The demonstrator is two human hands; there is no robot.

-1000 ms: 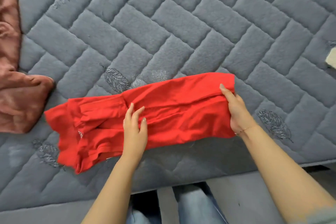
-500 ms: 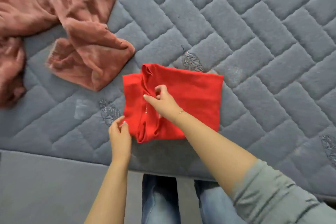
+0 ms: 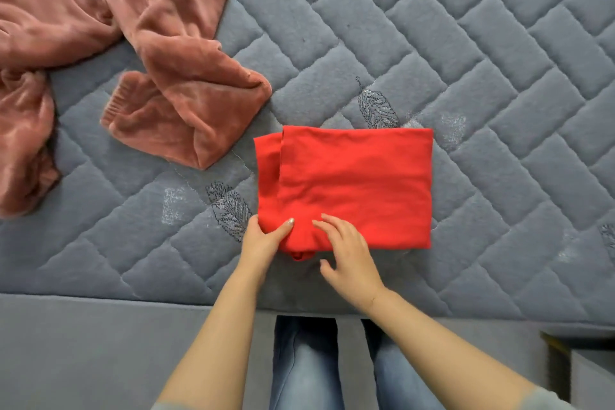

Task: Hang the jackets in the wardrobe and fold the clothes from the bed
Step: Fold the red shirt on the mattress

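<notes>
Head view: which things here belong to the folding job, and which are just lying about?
Part of the job:
- folded red cotton garment, gripped at its near left corner by the left hand, with the right hand resting on its near edge
- crumpled pink velvety garment, not yet folded

Just there:
- grey quilted mattress
- grey bed frame

Pink garment (image 3: 100, 53) runs off the frame's left and top edges, so we can't tell its type. Left hand (image 3: 263, 238) fingers sit under the red garment (image 3: 352, 183) corner, hidden. Both forearms cut off at the bottom.
</notes>
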